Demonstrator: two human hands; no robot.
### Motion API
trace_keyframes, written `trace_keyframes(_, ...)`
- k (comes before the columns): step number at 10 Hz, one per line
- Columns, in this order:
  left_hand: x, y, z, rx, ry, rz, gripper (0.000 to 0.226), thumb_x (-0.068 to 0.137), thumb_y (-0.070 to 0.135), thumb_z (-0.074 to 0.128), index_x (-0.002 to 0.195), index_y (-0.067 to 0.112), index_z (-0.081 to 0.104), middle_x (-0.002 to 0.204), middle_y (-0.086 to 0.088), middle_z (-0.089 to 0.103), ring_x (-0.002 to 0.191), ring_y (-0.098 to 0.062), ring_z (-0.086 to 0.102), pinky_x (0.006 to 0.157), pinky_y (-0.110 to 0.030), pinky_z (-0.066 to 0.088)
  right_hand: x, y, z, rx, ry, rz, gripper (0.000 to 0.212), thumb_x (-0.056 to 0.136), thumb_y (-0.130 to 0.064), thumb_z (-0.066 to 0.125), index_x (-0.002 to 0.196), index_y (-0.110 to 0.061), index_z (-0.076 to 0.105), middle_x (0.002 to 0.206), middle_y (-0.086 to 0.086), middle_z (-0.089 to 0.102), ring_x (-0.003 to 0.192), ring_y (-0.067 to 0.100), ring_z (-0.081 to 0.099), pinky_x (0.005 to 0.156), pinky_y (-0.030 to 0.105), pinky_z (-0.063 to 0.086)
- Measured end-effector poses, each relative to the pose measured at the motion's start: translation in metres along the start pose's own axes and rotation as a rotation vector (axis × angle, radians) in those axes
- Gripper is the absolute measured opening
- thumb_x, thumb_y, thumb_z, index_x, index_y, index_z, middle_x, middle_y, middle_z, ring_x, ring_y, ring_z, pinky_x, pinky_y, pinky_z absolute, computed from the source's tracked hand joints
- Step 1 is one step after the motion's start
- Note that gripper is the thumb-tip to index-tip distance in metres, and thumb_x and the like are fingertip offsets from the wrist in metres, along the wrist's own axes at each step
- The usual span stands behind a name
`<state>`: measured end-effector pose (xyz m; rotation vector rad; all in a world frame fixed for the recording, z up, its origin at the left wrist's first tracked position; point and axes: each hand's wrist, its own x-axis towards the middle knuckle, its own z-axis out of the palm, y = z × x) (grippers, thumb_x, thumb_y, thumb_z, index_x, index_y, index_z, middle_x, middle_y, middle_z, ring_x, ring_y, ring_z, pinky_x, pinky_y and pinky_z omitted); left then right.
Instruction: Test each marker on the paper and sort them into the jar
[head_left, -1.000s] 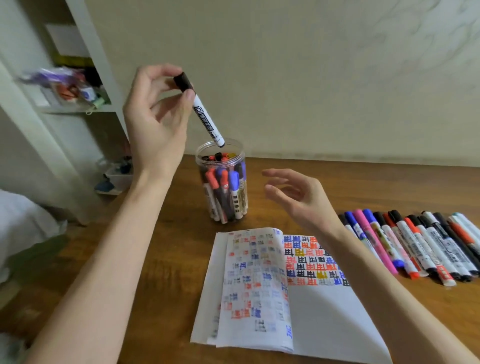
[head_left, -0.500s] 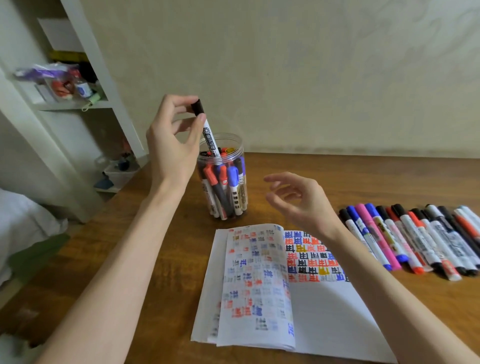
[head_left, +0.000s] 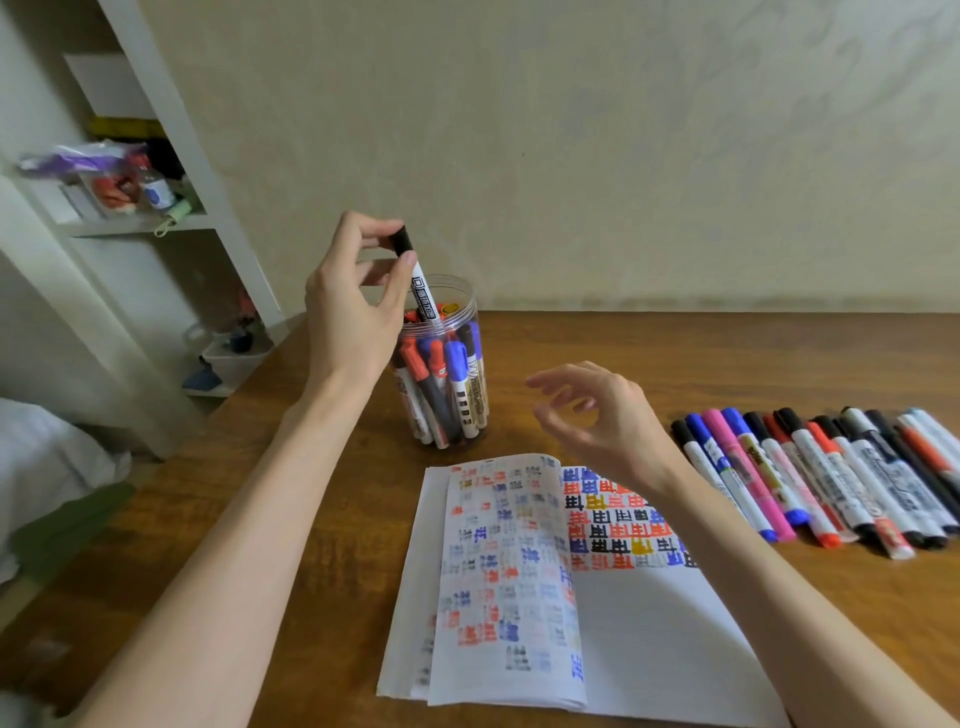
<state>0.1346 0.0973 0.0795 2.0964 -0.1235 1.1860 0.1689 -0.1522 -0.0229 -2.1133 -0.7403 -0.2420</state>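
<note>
Wood-grain table (head_left: 727, 364) under a plain pale wall, and we're right at the drop — our left hand (head_left: 353, 306) pinches the black-capped marker (head_left: 423, 291) by its cap end, thumb on one side and fingertips on the other. The barrel is tilted a little, its lower end inside the mouth of the clear jar (head_left: 471, 312). Our right hand (head_left: 597, 415) hovers over the top edge of the paper (head_left: 649, 623), fingers loosely curled and holding nothing, between the jar and the row of markers (head_left: 831, 478) lying side by side on the right. We'd judge this marker light and stiff, with a smooth plastic barrel that could slip, so the cap end is the sensible place to hold — a light pinch looks like plenty. The jar is crowded with standing markers, so the lower end may catch on a cap. The jar itself looks light enough to nudge, so we'd want a gentle release.
</note>
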Motion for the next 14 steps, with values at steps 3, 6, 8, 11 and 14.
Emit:
trace_keyframes(3, -0.001, 0.001, 0.002, -0.094, -0.04, 0.019, 0.026, 0.098, 0.011, 0.068, 0.121, 0.006, 0.057, 0.12, 0.0, 0.066, 0.107, -0.006, 0.07, 0.086, -0.017, 0.057, -0.002, 0.004, 0.0, 0.017, 0.007, 0.009, 0.023, 0.098, -0.032, 0.07, 0.121, -0.032, 0.074, 0.111, -0.016, 0.069, 0.098, -0.005, 0.063, 0.077, 0.006, 0.049)
trace_keyframes(6, 0.001, -0.013, 0.003, -0.008, -0.109, 0.028, 0.024, 0.1, 0.016, 0.066, 0.121, 0.011, 0.056, 0.119, 0.006, 0.065, 0.113, 0.005, 0.063, 0.089, -0.012, 0.053, -0.004, 0.003, -0.001, 0.024, -0.002, 0.023, 0.022, 0.098, -0.03, 0.07, 0.12, -0.031, 0.074, 0.111, -0.014, 0.069, 0.097, -0.005, 0.063, 0.077, 0.008, 0.049)
trace_keyframes(8, -0.012, -0.02, 0.002, 0.038, -0.232, 0.033, 0.015, 0.106, 0.022, 0.055, 0.117, 0.013, 0.061, 0.112, 0.014, 0.066, 0.107, 0.011, 0.062, 0.081, -0.013, 0.056, -0.005, 0.001, -0.001, 0.023, -0.025, 0.032, 0.023, 0.099, -0.03, 0.069, 0.121, -0.031, 0.074, 0.112, -0.012, 0.07, 0.095, -0.003, 0.064, 0.076, 0.009, 0.051)
trace_keyframes(11, -0.029, -0.04, 0.009, 0.296, -0.28, 0.104, 0.051, 0.085, 0.07, 0.065, 0.089, 0.019, 0.068, 0.126, 0.003, 0.062, 0.122, -0.008, 0.052, 0.095, -0.02, 0.041, -0.008, 0.003, -0.002, 0.015, -0.04, 0.056, 0.023, 0.099, -0.03, 0.07, 0.122, -0.029, 0.074, 0.114, -0.01, 0.069, 0.095, -0.002, 0.066, 0.075, 0.008, 0.052)
trace_keyframes(14, -0.043, -0.031, 0.013, 0.224, -0.164, 0.015, 0.069, 0.075, 0.073, 0.073, 0.118, 0.02, 0.062, 0.134, 0.0, 0.053, 0.128, -0.012, 0.048, 0.106, -0.04, 0.048, -0.011, 0.007, 0.001, 0.018, -0.032, 0.081, 0.022, 0.099, -0.03, 0.071, 0.121, -0.028, 0.075, 0.113, -0.011, 0.07, 0.093, -0.001, 0.067, 0.073, 0.01, 0.054)
